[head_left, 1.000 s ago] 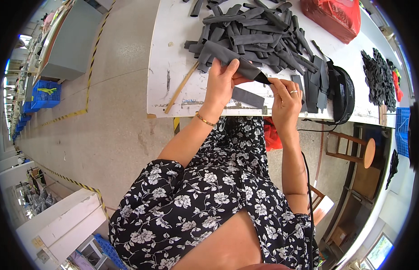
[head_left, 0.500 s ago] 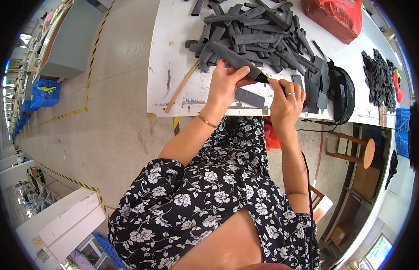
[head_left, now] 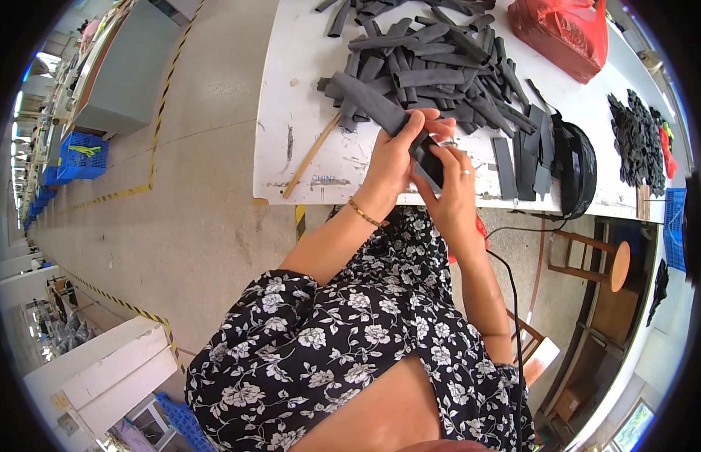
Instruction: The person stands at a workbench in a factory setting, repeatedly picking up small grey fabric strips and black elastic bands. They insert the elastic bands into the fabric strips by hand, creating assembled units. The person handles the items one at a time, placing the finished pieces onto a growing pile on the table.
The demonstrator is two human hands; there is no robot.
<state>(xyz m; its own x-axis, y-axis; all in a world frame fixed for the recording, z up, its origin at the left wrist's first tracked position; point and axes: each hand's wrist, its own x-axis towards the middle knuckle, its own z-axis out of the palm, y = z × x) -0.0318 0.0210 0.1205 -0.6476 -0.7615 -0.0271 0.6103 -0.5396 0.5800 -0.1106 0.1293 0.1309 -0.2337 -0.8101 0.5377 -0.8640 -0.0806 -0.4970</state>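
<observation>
Left hand (head_left: 396,154) is gripping a long grey sleeve (head_left: 363,99); right hand (head_left: 450,184) is pinching its dark end (head_left: 427,158) closed.

You worked in a factory hall or workshop. Your white worktable (head_left: 305,90) was heaped with identical dark grey strips (head_left: 441,68), another black pile (head_left: 633,135) lay farther along, yellow-and-black hazard tape (head_left: 162,113) marked the concrete floor, and blue crates (head_left: 79,154) stood beside a long row of benches.
</observation>
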